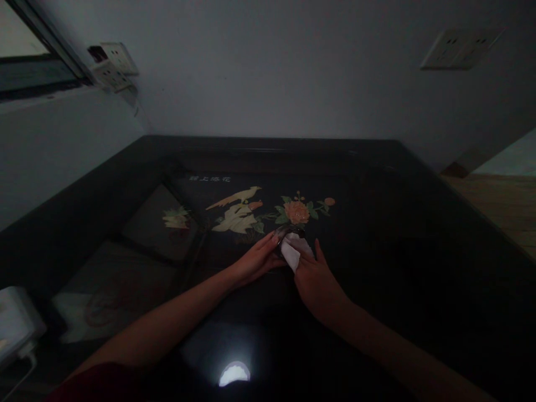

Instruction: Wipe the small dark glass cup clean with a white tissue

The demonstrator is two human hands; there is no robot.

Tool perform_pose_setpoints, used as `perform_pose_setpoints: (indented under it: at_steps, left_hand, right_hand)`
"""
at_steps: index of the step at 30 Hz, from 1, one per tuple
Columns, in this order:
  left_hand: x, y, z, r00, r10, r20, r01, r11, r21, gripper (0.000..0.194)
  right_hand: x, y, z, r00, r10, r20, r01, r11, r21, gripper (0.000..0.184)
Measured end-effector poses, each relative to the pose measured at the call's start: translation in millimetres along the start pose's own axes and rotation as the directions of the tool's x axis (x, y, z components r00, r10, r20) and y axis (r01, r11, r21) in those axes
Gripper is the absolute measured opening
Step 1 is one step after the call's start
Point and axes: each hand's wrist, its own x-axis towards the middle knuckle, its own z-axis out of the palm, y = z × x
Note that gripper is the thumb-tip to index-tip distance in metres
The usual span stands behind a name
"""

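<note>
My left hand [264, 255] grips a small dark glassy object [285, 230] with a rounded edge, near the middle of the table. Its exact kind is hard to make out in the dim light. A crumpled white tissue [291, 252] is pinched in my right hand [316, 279], whose thumb points up. The tissue presses against the glassy object and covers much of it. Both hands are close together above the glossy black tabletop [377, 234], just in front of its flower and bird picture [296, 212].
Wall sockets [458, 49] are at the upper right, with more sockets [113, 67] by the window at the upper left. A white box-shaped device [19, 315] with a cable sits at the left edge. The table's far edge meets the grey wall [268, 84].
</note>
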Motion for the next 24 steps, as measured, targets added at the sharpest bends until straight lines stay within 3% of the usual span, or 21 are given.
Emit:
perform_pose_setpoints:
  at_steps: [6,13,24]
  left_hand:
    - [-1.7,2.9,2.7,1.000,-0.019,0.003,0.019,0.999,-0.033,0.032]
    - [-0.8,-1.9,1.3,1.000,0.014,-0.002,-0.014,1.000,-0.023,0.036]
    - [-2.5,3.2,4.1,1.000,-0.004,-0.005,0.004,0.999,-0.033,0.033]
  right_hand:
    - [0.6,-0.3,-14.8,0.999,0.027,-0.026,-0.026,0.999,0.019,0.044]
    - [-1.0,1.1,-2.6,0.995,0.017,-0.093,-0.032,0.985,-0.170,0.046]
    - [4.9,11.5,-7.3,0.995,-0.081,0.065,0.077,0.996,0.053,0.058]
